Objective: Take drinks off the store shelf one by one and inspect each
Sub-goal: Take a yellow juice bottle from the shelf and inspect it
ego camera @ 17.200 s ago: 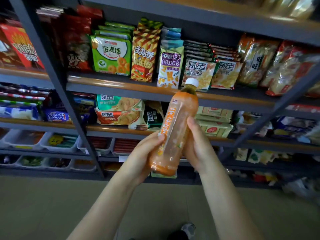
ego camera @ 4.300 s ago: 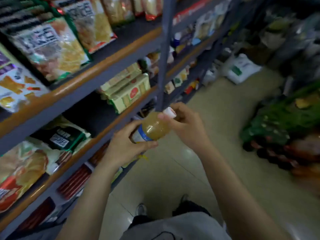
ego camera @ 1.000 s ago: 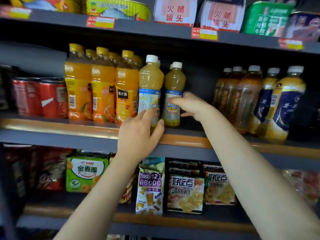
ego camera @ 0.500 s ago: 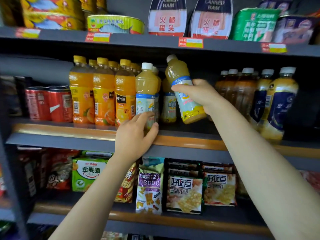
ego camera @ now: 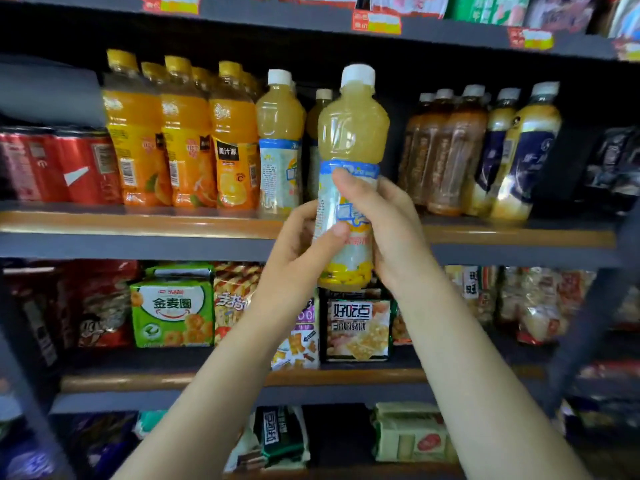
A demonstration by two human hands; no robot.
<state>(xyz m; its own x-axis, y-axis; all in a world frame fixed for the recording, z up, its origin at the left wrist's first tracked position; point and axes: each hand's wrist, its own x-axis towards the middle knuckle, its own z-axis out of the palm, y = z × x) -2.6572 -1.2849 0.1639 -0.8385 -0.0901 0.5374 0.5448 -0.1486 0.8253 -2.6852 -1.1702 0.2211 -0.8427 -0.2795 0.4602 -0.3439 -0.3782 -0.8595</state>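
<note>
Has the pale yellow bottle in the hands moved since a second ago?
Yes. The pale yellow bottle has come off the drinks shelf toward the person, and both hands now hold it upright in front of the shelf edge.

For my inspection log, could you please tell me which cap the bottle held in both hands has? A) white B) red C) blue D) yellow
A: the bottle, held upright off the shelf by the left hand and right hand, has a white cap.
</note>
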